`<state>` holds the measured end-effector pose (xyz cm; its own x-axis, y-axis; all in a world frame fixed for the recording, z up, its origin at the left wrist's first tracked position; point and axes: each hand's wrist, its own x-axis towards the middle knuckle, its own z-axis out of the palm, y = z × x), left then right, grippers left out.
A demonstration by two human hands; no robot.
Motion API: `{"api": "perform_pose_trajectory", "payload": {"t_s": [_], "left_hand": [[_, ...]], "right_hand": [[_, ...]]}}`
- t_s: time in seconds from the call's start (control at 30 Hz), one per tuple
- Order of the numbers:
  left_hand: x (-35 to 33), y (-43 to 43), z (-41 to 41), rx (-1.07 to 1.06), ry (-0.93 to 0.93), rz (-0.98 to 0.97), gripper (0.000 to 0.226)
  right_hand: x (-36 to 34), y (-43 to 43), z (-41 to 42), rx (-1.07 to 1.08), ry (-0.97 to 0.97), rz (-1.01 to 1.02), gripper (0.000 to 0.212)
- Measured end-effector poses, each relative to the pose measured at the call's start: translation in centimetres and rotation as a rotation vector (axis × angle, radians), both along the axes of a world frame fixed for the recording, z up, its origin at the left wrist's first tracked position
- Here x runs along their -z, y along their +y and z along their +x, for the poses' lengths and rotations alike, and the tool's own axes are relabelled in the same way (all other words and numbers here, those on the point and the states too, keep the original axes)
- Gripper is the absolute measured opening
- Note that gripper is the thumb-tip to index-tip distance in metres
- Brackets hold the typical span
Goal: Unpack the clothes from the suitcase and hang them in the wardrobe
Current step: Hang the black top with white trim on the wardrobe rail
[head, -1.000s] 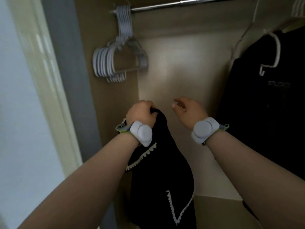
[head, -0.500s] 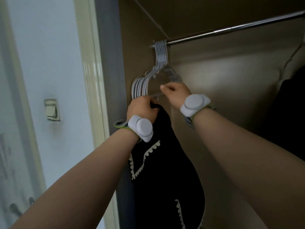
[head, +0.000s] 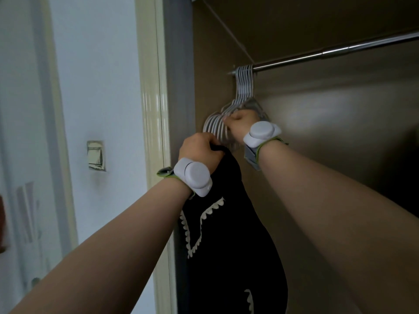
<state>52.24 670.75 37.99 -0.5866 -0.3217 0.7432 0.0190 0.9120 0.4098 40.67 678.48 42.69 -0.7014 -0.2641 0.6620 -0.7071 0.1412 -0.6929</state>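
A black garment (head: 231, 252) with white scalloped trim hangs down from my left hand (head: 199, 148), which grips its top edge. Just above it, several white hangers (head: 243, 87) are bunched at the left end of the metal wardrobe rail (head: 328, 54). My right hand (head: 240, 123) is raised to the lower part of that bunch, its fingers curled round a hanger's shoulder. Both wrists carry white round devices.
The wardrobe's brown side wall (head: 210, 64) stands close behind the hangers. A cream door frame (head: 152, 109) and a pale wall with a light switch (head: 95, 155) lie to the left. Something dark shows at the far right edge (head: 412, 173).
My right hand rose from beside the garment up to the hangers and closed on one. My left hand lifted the garment slightly. The view swung left and upward.
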Motion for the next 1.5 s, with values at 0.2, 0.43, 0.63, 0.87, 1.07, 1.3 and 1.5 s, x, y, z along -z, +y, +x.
{"api": "perform_pose_trajectory", "payload": {"t_s": [0.2,0.43,0.63,0.87,1.07,1.3,1.5], "left_hand": [[0.1,0.0,-1.0,0.021,-0.005,-0.001,0.004],[0.9,0.7,-1.9,0.087,-0.004,0.020,0.004],[2.9,2.3,-2.7,0.184,-0.035,0.027,0.009],[6.8,6.1,-4.8,0.308,-0.124,0.035,0.037],[10.8,9.9,-6.4,0.455,-0.183,-0.113,0.092],[16.5,10.6,-8.3,0.550,-0.243,-0.311,0.031],[21.9,11.5,-7.2,0.698,-0.277,-0.418,0.029]], "right_hand": [[0.3,1.0,-0.5,0.017,0.047,-0.138,0.034],[2.1,4.1,-1.1,0.007,0.017,-0.150,0.017],[7.0,9.4,0.7,0.037,0.031,-0.177,0.009],[14.1,15.7,2.7,-0.031,-0.089,-0.130,0.018],[20.5,20.5,4.4,-0.098,-0.183,-0.015,0.007],[26.5,25.6,6.0,-0.118,-0.324,0.135,0.013],[28.8,28.4,6.1,-0.164,-0.561,0.167,0.023]]}}
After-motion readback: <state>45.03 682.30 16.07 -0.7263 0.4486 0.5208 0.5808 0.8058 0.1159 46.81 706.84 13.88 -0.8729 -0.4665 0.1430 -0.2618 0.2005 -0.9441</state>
